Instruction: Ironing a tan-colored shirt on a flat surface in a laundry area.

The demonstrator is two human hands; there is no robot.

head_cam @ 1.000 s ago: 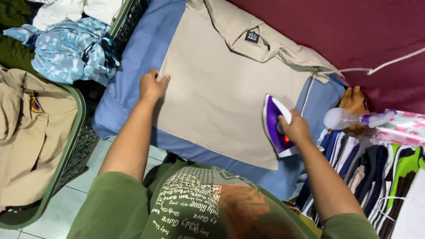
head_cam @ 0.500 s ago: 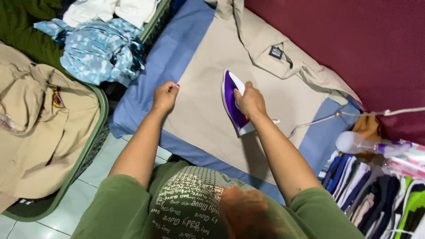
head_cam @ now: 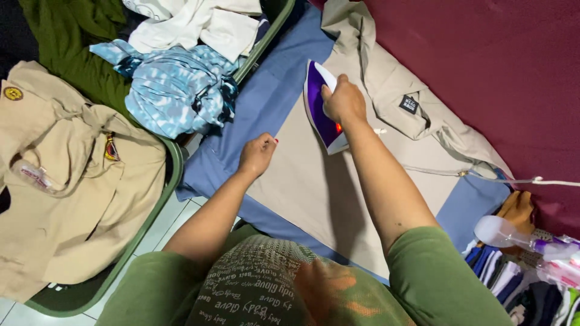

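A beige garment [head_cam: 314, 181] lies spread flat on a blue cloth-covered surface [head_cam: 254, 108]. My right hand [head_cam: 343, 99] grips the handle of a purple and white iron [head_cam: 320, 111], which rests on the garment's far end with a red light glowing. My left hand [head_cam: 258, 154] presses down the garment's near left edge, fingers curled. The iron's white cord [head_cam: 483, 176] trails off to the right over the garment's folded part.
A green laundry basket [head_cam: 169, 175] on the left holds a tan uniform shirt [head_cam: 66, 175], a blue patterned cloth [head_cam: 175, 87], white clothes and a green garment. A dark red wall [head_cam: 483, 72] runs behind. A clear spray bottle [head_cam: 513, 235] and folded clothes [head_cam: 513, 290] lie at the right.
My right hand has slid the iron from the garment's right side across to its far left end. My left hand has stayed on the garment's edge.
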